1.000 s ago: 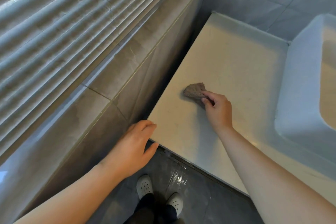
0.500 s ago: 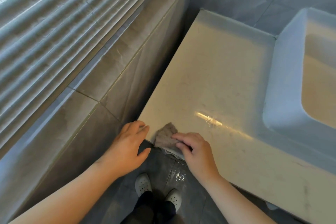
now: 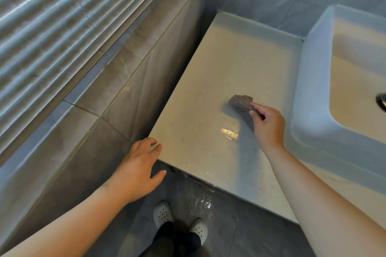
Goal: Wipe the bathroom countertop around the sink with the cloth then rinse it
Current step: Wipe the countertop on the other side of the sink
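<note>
**One hand on the cloth, mid-wipe left of the sink**

The person's right hand (image 3: pixel 269 125) grips a small grey-brown bunched cloth (image 3: pixel 241 102), fingers curled over its near edge. The cloth lies on the pale beige stone countertop (image 3: pixel 219 64), just left of the white rectangular ceramic sink (image 3: pixel 309 94) and about level with the basin's middle.

The left hand (image 3: pixel 139 171) holds nothing, fingers loose and spread. Its fingertips are at the front countertop corner farthest from the sink. It looks like a brace, but contact is not certain.

A wet glare patch (image 3: pixel 229 133) shows left of the sink, between the cloth and the front edge. There are water streaks on the dark grey floor tiles (image 3: pixel 261 236) below that edge.

Judgement: the step in hand is wiping the slab left of the sink. The rinse has not begun.

To do it well:
- Flatten the cloth. Bunched like this, it covers only a narrow strip per pass.
- Use straight, overlapping passes from the sink's back-wall side toward the front.
- Run the seam where the countertop meets the sink wall, where grime likely collects.
- Ease off at the front edge, or water drips near the white perforated clogs (image 3: pixel 163 214), a slip risk.
- The countertop beyond the sink's far side is out of view, so its state is unknown.
</note>
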Tool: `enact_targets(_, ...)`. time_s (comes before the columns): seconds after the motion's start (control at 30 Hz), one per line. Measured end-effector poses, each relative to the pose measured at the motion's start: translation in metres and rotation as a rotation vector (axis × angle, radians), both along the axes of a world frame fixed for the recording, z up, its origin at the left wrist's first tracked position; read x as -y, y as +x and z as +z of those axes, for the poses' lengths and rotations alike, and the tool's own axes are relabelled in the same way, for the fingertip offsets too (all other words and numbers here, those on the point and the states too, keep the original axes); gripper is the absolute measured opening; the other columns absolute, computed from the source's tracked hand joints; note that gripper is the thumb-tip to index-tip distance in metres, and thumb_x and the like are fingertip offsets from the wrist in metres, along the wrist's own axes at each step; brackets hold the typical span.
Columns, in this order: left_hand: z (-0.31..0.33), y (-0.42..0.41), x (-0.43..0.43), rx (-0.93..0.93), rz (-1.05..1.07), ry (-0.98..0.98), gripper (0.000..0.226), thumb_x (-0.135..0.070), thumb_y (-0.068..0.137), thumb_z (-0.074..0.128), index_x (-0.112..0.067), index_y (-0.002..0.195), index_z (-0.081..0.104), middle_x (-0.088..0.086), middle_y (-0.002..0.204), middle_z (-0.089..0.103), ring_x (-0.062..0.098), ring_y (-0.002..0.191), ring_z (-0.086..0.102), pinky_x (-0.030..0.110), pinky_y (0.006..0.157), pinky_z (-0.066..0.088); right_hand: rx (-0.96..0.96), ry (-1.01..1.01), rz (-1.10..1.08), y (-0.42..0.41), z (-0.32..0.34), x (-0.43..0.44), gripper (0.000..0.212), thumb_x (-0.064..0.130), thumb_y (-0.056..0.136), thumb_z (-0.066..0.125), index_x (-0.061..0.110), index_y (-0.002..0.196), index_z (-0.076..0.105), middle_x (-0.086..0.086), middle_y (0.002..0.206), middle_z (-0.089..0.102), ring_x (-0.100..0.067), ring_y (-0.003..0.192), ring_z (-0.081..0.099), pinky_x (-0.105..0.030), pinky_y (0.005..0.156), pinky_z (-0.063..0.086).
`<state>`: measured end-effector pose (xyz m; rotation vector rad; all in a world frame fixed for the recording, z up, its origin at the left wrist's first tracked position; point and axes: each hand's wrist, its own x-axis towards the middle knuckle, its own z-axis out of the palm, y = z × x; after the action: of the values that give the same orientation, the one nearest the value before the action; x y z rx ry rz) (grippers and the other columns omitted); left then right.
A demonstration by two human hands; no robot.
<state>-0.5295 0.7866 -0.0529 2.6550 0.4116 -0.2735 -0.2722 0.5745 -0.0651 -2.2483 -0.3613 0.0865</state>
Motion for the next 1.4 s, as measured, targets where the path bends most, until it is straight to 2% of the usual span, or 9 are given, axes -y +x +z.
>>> enact_targets(0.23, -0.001, 0.002, 0.006, 0.013, 0.025, 0.048, 0.071, -0.05, 0.089, 0.051, -0.015, 0.147, 0.028, -0.002, 0.149, 0.02, 0.013, 0.138, 0.012, 0.017, 0.106, 0.009, 0.071, 0.013, 0.081, -0.031, -0.03, -0.006, 0.03, 0.004, 0.085, 0.063, 0.015, 0.113, 0.069, -0.001, 0.111, 0.07, -0.021, 0.104, 0.06, -0.021, 0.086, 0.039)
enact_targets(0.43, 0.001, 0.001, 0.01, -0.013, 0.03, 0.077, 0.074, -0.053, 0.086, 0.051, -0.011, 0.145, 0.034, 0.003, 0.148, 0.027, 0.019, 0.137, 0.02, 0.022, 0.107, 0.017, 0.152, 0.017, 0.179, -0.097, -0.038, -0.002, 0.03, 0.004, 0.082, 0.067, 0.018, 0.108, 0.071, 0.004, 0.106, 0.07, -0.015, 0.097, 0.056, -0.024, 0.089, 0.04)
enact_targets(0.6, 0.006, 0.003, 0.011, -0.057, 0.024, 0.082, 0.074, -0.047, 0.087, 0.056, -0.012, 0.147, 0.03, 0.003, 0.15, 0.022, 0.02, 0.139, 0.017, 0.026, 0.111, 0.021, 0.071, -0.005, 0.251, -0.142, -0.029, 0.009, 0.03, 0.01, 0.086, 0.065, 0.023, 0.113, 0.069, 0.014, 0.111, 0.067, -0.004, 0.102, 0.053, -0.017, 0.089, 0.043)
enact_targets(0.67, 0.007, 0.004, 0.011, -0.066, 0.018, 0.077, 0.074, -0.048, 0.087, 0.056, -0.012, 0.146, 0.03, 0.003, 0.15, 0.021, 0.02, 0.138, 0.017, 0.028, 0.111, 0.023, -0.014, 0.0, 0.281, -0.154, -0.021, 0.013, 0.03, 0.013, 0.088, 0.063, 0.028, 0.112, 0.069, 0.017, 0.11, 0.067, 0.004, 0.103, 0.052, -0.007, 0.088, 0.038)
enact_targets(0.73, 0.009, 0.005, 0.009, -0.078, 0.011, 0.072, 0.073, -0.048, 0.088, 0.055, -0.012, 0.147, 0.03, 0.002, 0.15, 0.02, 0.019, 0.138, 0.016, 0.028, 0.111, 0.024, -0.135, 0.089, 0.227, -0.153, -0.009, 0.018, 0.03, 0.014, 0.089, 0.062, 0.033, 0.111, 0.067, 0.02, 0.106, 0.067, 0.006, 0.103, 0.054, -0.006, 0.087, 0.04)
enact_targets(0.83, 0.008, 0.005, 0.006, -0.073, -0.006, 0.066, 0.073, -0.048, 0.087, 0.055, -0.012, 0.146, 0.031, 0.002, 0.15, 0.022, 0.019, 0.138, 0.017, 0.027, 0.112, 0.024, -0.139, 0.22, -0.017, -0.12, 0.009, 0.028, 0.029, 0.014, 0.088, 0.063, 0.028, 0.114, 0.067, 0.017, 0.108, 0.066, 0.004, 0.104, 0.058, -0.013, 0.091, 0.042)
enact_targets(1.0, 0.006, 0.003, 0.004, -0.063, -0.032, 0.077, 0.074, -0.048, 0.087, 0.055, -0.011, 0.146, 0.031, 0.002, 0.149, 0.022, 0.019, 0.137, 0.017, 0.026, 0.11, 0.025, 0.005, 0.104, -0.262, -0.041, 0.004, 0.048, 0.028, 0.012, 0.089, 0.062, 0.012, 0.116, 0.067, 0.001, 0.111, 0.069, -0.01, 0.101, 0.062, -0.02, 0.089, 0.043)
enact_targets(1.2, 0.002, 0.001, -0.002, -0.052, -0.08, 0.076, 0.075, -0.047, 0.086, 0.058, -0.009, 0.145, 0.032, 0.004, 0.148, 0.025, 0.02, 0.137, 0.019, 0.024, 0.109, 0.021, 0.094, -0.045, -0.181, -0.034, -0.035, 0.043, 0.03, 0.014, 0.087, 0.061, 0.013, 0.116, 0.067, -0.005, 0.114, 0.069, -0.026, 0.104, 0.06, -0.038, 0.093, 0.048)
enact_targets(1.4, 0.003, 0.0, -0.006, -0.057, -0.112, 0.058, 0.076, -0.048, 0.087, 0.056, -0.011, 0.147, 0.028, 0.003, 0.15, 0.02, 0.018, 0.138, 0.014, 0.024, 0.11, 0.019, 0.15, -0.051, -0.057, -0.1, -0.036, -0.001, 0.03, 0.011, 0.087, 0.063, 0.015, 0.117, 0.068, 0.0, 0.118, 0.067, -0.02, 0.104, 0.055, -0.019, 0.089, 0.036)
